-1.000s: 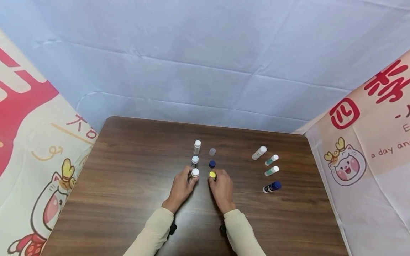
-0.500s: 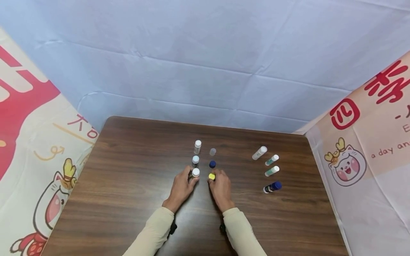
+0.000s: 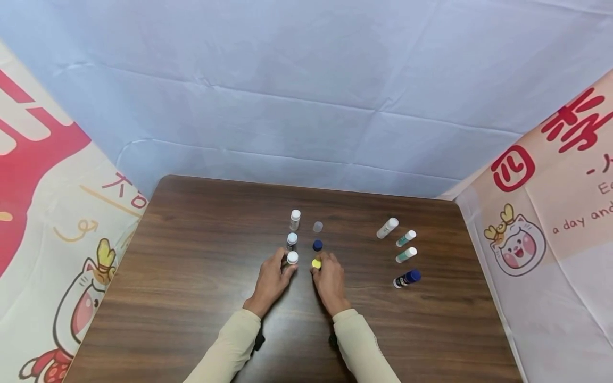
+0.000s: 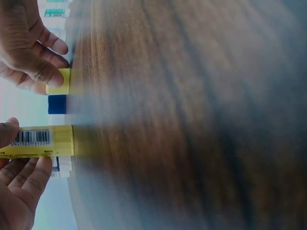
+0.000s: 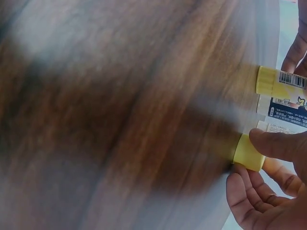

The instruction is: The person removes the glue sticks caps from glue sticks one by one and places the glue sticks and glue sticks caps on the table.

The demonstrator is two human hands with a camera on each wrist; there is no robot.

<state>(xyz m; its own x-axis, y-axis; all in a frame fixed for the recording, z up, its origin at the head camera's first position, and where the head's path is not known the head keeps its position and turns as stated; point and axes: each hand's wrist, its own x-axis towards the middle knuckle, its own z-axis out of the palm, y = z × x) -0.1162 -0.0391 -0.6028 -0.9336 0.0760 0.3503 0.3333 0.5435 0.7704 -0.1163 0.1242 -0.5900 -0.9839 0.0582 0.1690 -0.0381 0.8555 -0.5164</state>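
- Yellow stick [image 4: 61, 141] is upright on the wood table [image 3: 191, 266], middle-ish and toward the near side, white top facing up.
- Left hand [image 3: 271, 277] has hold of it, thumb one side, fingers the other.
- Right hand [image 3: 331, 281] is just to the right, pinching a yellow cap [image 3: 316, 264] between thumb and fingers, right down by the tabletop.
- Behind the stick, going far: a dark stick [image 3: 292, 242], then a white stick [image 3: 295, 221].
- Behind the cap, same deal: a blue cap [image 3: 317, 245], then a clear cap [image 3: 318, 227].
- Well off to the right, far to near: a pale stick [image 3: 387, 228], a green stick [image 3: 406, 239], another green stick [image 3: 406, 255], and a blue-topped stick [image 3: 407, 279].
- Pale blue cloth [image 3: 287, 106] hangs past the far edge.
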